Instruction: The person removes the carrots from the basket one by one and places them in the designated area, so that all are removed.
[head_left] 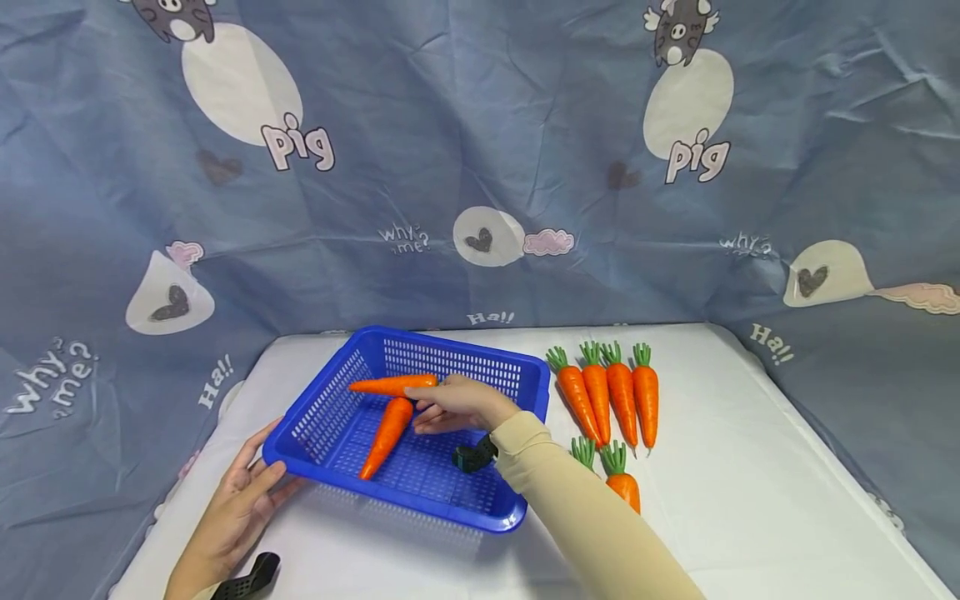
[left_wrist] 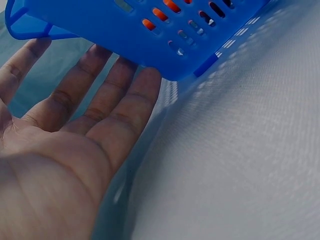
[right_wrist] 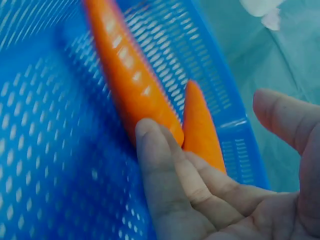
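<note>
A blue slotted plastic basket holds two orange carrots without green tops in sight. One carrot lies crosswise toward the back, and the other carrot slants toward the front. My right hand is inside the basket by their thick ends. In the right wrist view, its fingertips are against the nearer carrot, while the thumb stands apart. Outside the left front corner is my left hand, thumb at the rim. Its nearly straight fingers touch the basket from below in the left wrist view.
Several carrots with green tops lie side by side right of the basket. Closer in, two more carrots are partly covered by my right sleeve. A blue printed cloth hangs behind the white table.
</note>
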